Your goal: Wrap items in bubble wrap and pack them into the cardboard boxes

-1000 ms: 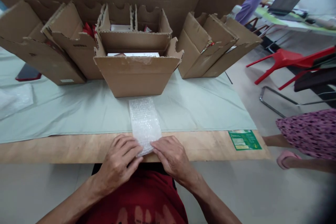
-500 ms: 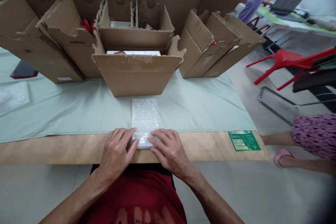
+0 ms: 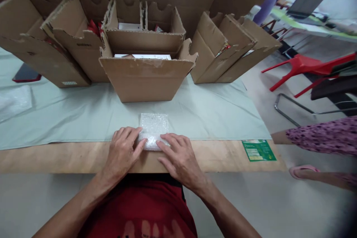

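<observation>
A piece of clear bubble wrap (image 3: 154, 122) lies partly folded or rolled at the front of the table, where the green cloth meets the bare wood. My left hand (image 3: 123, 152) is at its left edge, thumb and fingers closed on the near, thicker end. On the right side my right hand (image 3: 180, 158) presses its fingertips onto the same end, with the thumb lower, near the wood. Whether anything is inside the bubble wrap I cannot make out.
Beyond the bubble wrap stands a cardboard bin (image 3: 147, 80) with white boxes inside. More cardboard bins (image 3: 220, 52) flank it. Left lie a dark phone-like object (image 3: 27, 73) and more plastic wrap (image 3: 16, 100). A green card (image 3: 259, 150) lies front right; a person's leg (image 3: 320, 134) shows beyond.
The flat far part of the bubble wrap has become shorter, and its near end has moved slightly away from me. Both hands moved forward a little with it. The person at right shifted.
</observation>
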{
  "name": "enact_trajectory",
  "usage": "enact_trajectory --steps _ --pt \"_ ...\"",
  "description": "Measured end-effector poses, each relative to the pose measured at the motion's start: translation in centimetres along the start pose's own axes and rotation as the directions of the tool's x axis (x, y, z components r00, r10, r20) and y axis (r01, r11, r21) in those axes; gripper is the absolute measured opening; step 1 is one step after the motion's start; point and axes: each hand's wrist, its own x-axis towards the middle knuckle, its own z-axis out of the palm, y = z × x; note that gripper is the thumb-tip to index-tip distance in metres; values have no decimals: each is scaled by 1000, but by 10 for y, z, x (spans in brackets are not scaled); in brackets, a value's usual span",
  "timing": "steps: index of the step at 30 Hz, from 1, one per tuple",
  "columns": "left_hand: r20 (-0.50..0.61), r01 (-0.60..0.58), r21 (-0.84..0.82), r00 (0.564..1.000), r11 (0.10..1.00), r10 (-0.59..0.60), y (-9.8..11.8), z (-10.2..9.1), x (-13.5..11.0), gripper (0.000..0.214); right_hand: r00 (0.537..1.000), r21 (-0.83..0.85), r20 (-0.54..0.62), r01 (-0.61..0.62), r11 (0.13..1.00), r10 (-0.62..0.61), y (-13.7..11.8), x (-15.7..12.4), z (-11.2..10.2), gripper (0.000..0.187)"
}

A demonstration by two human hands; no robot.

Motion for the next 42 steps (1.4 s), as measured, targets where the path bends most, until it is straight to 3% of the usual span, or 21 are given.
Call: enact_trajectory --steps 2,4,6,8,9,10,12,14,16,18,20,23,25,29,31,35,38,40,42 --pt "-28 130 -158 990 979 -136 1 -3 -6 29 1000 13 5 -26 1000 26 4 5 4 29" --pt "21 322 -396 939 860 -343 6 -10 -15 38 990 118 -64 -118 986 126 7 8 8 28" --pt "200 521 -608 831 599 -519 15 -15 -25 50 957 285 -100 -236 929 274 6 9 10 28" --pt "417 643 -714 709 279 -568 25 -18 -30 62 911 450 -55 -343 824 409 -1 7 10 29" --pt "500 664 -734 670 142 -549 30 -17 -30 66 892 522 -12 -380 763 452 -6 6 10 29" --pt "553 664 -747 652 37 -518 35 -16 -29 69 881 584 36 -401 706 471 -11 4 10 29" --pt "589 626 -774 659 -92 -468 42 -13 -24 70 888 660 98 -397 638 450 -21 0 9 28" --pt "580 587 -798 682 -139 -446 44 -10 -19 68 905 656 49 -349 669 423 -25 -3 6 24" --pt "572 582 -804 696 -125 -434 44 -9 -17 65 892 614 -52 -326 719 449 -21 -5 0 24" --pt "584 607 -792 716 -74 -383 42 -11 -18 59 866 632 -66 -347 693 495 -12 -3 -8 35" --pt "606 634 -773 737 -4 -298 40 -14 -18 56 865 733 63 -378 565 498 -4 0 -14 52" --pt "634 665 -739 741 112 -221 42 -18 -17 55 873 841 265 -417 345 409 1 8 -16 70" --pt "654 690 -709 720 145 -232 42 -17 -17 56 860 843 317 -449 295 400 -1 13 -14 62" --pt "666 687 -724 719 63 -199 39 -13 -19 64 797 849 288 -469 243 531 -3 16 -12 35" --pt "657 684 -720 727 122 -199 37 -11 -18 65 772 858 277 -466 214 572 -1 15 -15 34" --pt "594 663 -641 748 386 -297 40 -13 -10 44 806 833 318 -489 260 499 8 13 -21 49" --pt "563 596 -624 791 505 -239 42 -15 -4 40 841 805 371 -503 315 394 13 13 -27 32" --pt "562 535 -617 813 576 -153 39 -19 1 41 863 768 387 -497 405 326 19 15 -34 20" --pt "488 418 -608 867 675 -98 32 -26 10 40 883 701 358 -469 538 302 26 20 -48 16"
